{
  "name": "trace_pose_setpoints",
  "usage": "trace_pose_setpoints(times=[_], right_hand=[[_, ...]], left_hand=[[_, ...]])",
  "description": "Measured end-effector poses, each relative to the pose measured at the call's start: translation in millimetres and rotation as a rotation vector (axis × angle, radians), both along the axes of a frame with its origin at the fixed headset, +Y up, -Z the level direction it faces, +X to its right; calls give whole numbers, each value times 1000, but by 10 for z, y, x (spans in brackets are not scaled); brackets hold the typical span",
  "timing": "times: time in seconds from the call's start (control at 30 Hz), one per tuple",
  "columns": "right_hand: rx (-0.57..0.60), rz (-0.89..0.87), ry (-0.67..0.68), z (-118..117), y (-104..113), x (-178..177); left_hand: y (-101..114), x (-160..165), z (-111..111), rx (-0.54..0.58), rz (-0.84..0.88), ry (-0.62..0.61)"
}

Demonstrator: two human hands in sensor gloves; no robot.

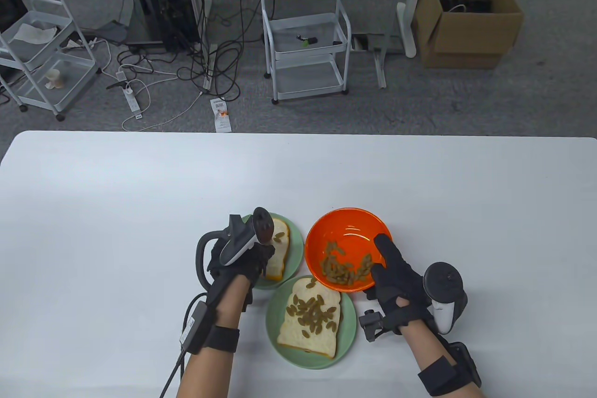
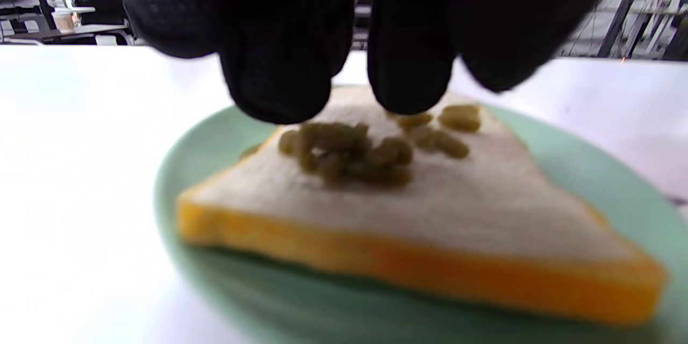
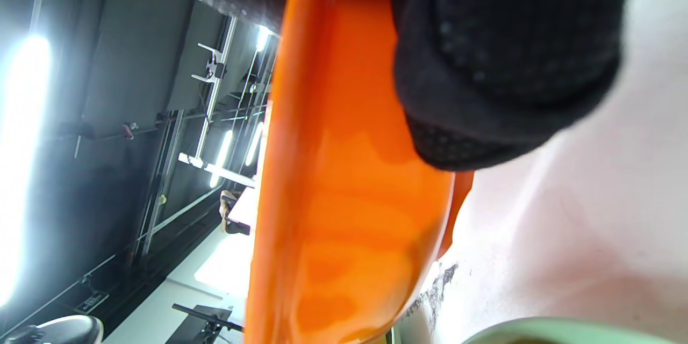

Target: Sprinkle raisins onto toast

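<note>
The left hand (image 1: 242,260) is hovering fingertips-down over the far toast (image 2: 408,209) on its green plate (image 2: 607,172), whether any raisins (image 2: 349,153) remain pinched cannot be told. The right hand (image 1: 396,281) is gripping the tilted orange bowl (image 1: 347,230) by its near rim. Loosening the fingers while drifting toward the bare near edge should spread them evenly.

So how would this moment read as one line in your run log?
left hand: fingers over far toast, raisins heaped | right hand: holds orange bowl | near toast: topped

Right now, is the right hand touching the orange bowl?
Touching. In the table view the right hand grips the orange bowl, thumb over its rim. The right wrist view shows gloved fingers pressed against the bowl's outer wall.
</note>
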State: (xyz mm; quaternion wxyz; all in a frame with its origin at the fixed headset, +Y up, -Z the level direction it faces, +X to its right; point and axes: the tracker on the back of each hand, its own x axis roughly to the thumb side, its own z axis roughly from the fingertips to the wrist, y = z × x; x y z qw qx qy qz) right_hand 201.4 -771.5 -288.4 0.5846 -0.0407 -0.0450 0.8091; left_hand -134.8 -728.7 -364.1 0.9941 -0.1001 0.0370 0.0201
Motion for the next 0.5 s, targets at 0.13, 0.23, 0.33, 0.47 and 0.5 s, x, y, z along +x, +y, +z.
trace_pose_setpoints(times=[0.13,0.23,0.33,0.47,0.5], right_hand=[[3,5,-7,3,-2,-4],[6,7,-7,4,-6,-10],[5,13,4,14,-14,-43],[16,16,25,46,-5,-118],[17,15,29,54,-3,-134]], left_hand=[[79,53,27,10,-19,-23],[200,125,83,15,12,-35],[356,250,177,-8,-7,-47],[567,574,390,44,57,-164],[591,657,434,45,63,-197]])
